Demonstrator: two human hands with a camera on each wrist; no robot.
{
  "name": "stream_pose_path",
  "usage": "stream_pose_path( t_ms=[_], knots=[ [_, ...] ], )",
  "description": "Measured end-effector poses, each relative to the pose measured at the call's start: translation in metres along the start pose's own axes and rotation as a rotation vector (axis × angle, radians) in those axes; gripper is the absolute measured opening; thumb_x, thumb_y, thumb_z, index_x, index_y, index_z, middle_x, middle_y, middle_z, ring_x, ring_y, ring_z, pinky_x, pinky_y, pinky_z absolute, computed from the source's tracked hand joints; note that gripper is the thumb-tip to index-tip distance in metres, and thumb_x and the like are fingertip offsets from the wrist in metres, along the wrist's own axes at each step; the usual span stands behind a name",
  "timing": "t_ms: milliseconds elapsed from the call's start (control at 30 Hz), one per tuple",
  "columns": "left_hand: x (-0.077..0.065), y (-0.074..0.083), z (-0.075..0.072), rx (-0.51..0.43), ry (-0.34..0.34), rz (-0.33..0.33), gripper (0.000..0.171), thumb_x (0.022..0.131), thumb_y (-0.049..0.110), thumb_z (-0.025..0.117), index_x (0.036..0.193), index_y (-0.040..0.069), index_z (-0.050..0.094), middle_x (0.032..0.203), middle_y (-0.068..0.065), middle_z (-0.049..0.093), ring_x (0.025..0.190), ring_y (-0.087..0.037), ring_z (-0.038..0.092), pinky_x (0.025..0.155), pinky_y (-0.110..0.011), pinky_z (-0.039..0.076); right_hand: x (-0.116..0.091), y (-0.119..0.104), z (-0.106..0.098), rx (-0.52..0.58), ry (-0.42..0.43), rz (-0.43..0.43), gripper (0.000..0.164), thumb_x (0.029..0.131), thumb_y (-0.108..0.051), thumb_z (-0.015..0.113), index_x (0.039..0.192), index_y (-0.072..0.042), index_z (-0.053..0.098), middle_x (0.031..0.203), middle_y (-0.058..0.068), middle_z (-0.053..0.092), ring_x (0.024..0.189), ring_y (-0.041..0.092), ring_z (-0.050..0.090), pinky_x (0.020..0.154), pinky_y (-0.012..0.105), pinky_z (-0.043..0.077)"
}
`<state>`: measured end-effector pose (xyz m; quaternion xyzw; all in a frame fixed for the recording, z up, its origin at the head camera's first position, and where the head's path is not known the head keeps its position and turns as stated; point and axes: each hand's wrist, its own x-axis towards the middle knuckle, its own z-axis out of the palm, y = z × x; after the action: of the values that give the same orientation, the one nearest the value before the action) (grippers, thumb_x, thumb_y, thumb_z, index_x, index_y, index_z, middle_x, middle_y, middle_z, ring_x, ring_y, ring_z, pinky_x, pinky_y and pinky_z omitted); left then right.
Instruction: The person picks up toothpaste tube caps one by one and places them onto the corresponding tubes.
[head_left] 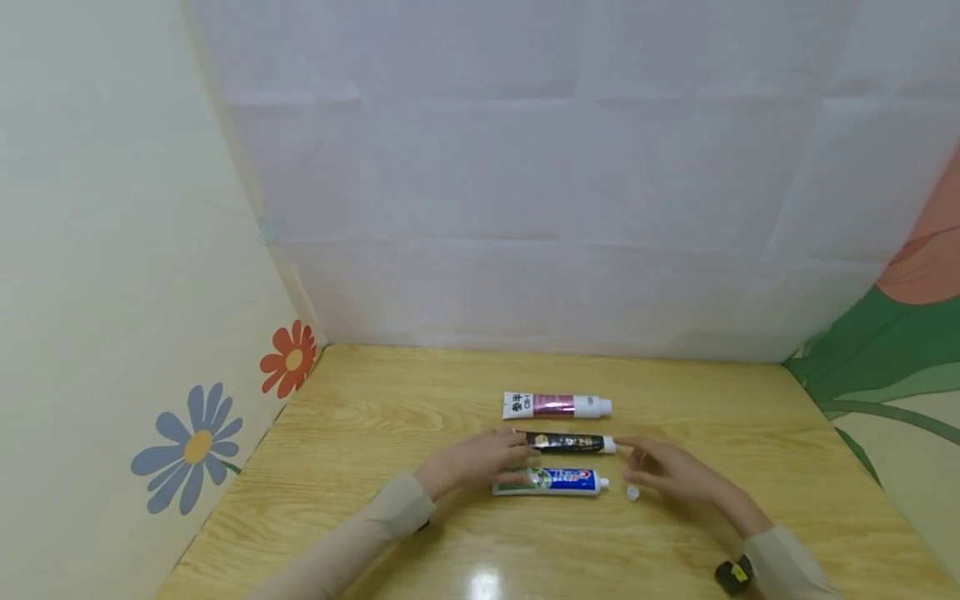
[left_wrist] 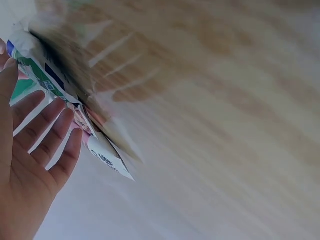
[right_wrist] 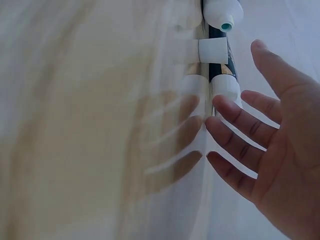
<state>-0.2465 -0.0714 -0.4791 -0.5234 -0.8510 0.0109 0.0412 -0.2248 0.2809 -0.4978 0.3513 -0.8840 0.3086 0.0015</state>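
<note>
Three toothpaste tubes lie side by side on the table. The front blue-and-green toothpaste tube [head_left: 573,481] has its nozzle bare, the open mouth showing in the right wrist view [right_wrist: 223,15]. Beside that nozzle stands a loose white cap [head_left: 633,493]. Behind is a black toothpaste tube [head_left: 570,442], its white cap on. My left hand [head_left: 480,460] reaches over the left ends of these two tubes, fingers extended; whether it touches them I cannot tell. My right hand [head_left: 667,468], fingers loosely bent and holding nothing, is by the black tube's cap [right_wrist: 225,87].
Farthest back lies a pink-and-white toothpaste tube [head_left: 553,406], capped. The wooden table [head_left: 390,392] meets a white sheet [head_left: 525,292] at the back. Walls with painted flowers [head_left: 197,446] flank it. A black band with a yellow mark [head_left: 733,575] is at the right wrist.
</note>
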Motion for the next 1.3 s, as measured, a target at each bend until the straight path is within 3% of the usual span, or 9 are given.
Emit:
stream_pose_path(
  t_ms=[267,500,700,1100,1300],
  knots=[
    [0.000,0.005,0.001,-0.005,-0.015,0.008,0.055,0.092,0.054,0.041,0.132,0.017,0.051,0.118,0.002,0.056,0.105,-0.010,0.052,0.094,-0.024,0.045,-0.006,-0.003,-0.001,0.034,-0.009,-0.004,0.051,0.088,-0.031,0.063,0.130,-0.005,0.050,0.092,-0.006,0.058,0.083,0.006,0.055,0.072,0.025,0.050],
    [0.001,0.008,0.001,0.011,-0.052,0.017,0.057,0.090,0.056,0.044,0.132,0.017,0.050,0.110,0.004,0.055,0.096,-0.005,0.052,0.086,-0.016,0.046,-0.008,-0.005,-0.003,0.015,-0.072,0.053,0.047,0.085,-0.040,0.064,0.121,-0.009,0.057,0.097,-0.006,0.059,0.089,0.008,0.055,0.076,0.026,0.049],
    [0.000,0.011,0.002,0.003,-0.081,-0.007,0.061,0.088,0.058,0.043,0.134,0.018,0.048,0.111,0.005,0.055,0.097,-0.005,0.052,0.087,-0.017,0.045,-0.009,-0.005,-0.004,-0.001,-0.120,0.072,0.043,0.082,-0.043,0.066,0.113,-0.014,0.062,0.099,-0.009,0.060,0.090,0.006,0.056,0.080,0.028,0.050],
    [0.000,0.014,0.001,-0.004,-0.087,-0.026,0.066,0.087,0.061,0.044,0.136,0.017,0.045,0.121,0.001,0.053,0.108,-0.011,0.052,0.095,-0.025,0.044,-0.009,-0.004,-0.002,0.018,-0.142,0.034,0.034,0.081,-0.042,0.067,0.107,-0.020,0.064,0.099,-0.011,0.060,0.092,0.006,0.057,0.082,0.032,0.050],
    [0.004,0.015,0.003,-0.002,-0.111,-0.051,0.065,0.088,0.060,0.044,0.134,0.016,0.045,0.128,-0.001,0.051,0.117,-0.015,0.050,0.101,-0.029,0.040,-0.008,-0.004,0.000,-0.009,-0.112,-0.032,0.024,0.082,-0.037,0.068,0.102,-0.023,0.066,0.096,-0.013,0.059,0.090,0.005,0.056,0.081,0.032,0.049]
  ],
)
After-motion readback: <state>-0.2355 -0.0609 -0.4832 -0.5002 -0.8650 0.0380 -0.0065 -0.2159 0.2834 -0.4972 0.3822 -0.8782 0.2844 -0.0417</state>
